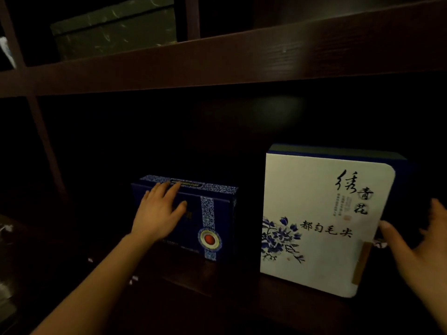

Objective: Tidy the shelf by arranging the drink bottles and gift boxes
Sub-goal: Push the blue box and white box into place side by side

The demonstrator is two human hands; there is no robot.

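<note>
A dark blue gift box (pixel 212 213) with a patterned band and a red round emblem stands upright on the dark wooden shelf (pixel 183 281). My left hand (pixel 157 213) lies flat on its front and top left edge, fingers spread. To its right stands a larger white gift box (pixel 314 221) with blue flowers and black calligraphy. My right hand (pixel 420 252) is at that box's right edge with the fingers apart, the thumb touching the edge. No drink bottles are in sight.
The shelf board above (pixel 217 61) runs across the view, with a dark green box (pixel 116 27) on it at the upper left. A vertical post (pixel 46 141) divides the shelf at the left. The compartment's back is very dark.
</note>
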